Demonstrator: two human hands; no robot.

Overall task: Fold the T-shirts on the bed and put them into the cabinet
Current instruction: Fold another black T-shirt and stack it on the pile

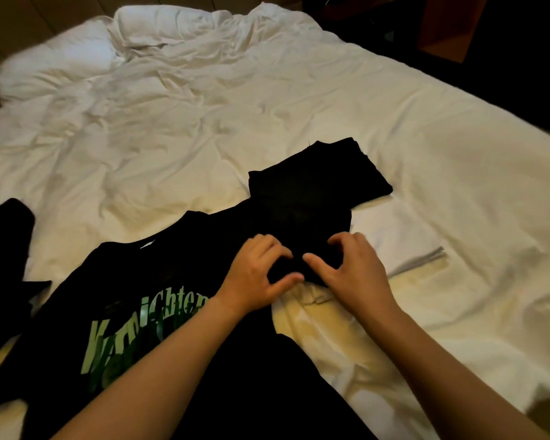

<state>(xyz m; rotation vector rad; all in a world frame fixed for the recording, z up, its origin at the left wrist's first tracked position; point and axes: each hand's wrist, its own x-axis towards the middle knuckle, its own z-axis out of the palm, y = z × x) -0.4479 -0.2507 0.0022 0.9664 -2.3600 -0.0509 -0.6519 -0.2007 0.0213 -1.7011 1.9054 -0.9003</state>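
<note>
Both hands down on the bed (299,90): left hand (254,274) & right hand (350,274) pinch the sleeve of the black T-shirt (146,281) w/ green lettering, spread flat. 1 folded black T-shirt (318,179) lies just beyond, touching it. Another dark garment (4,249) at far left.

A rumpled white duvet (204,122) and pillows (54,63), with a folded white towel (397,246) near the right side.
</note>
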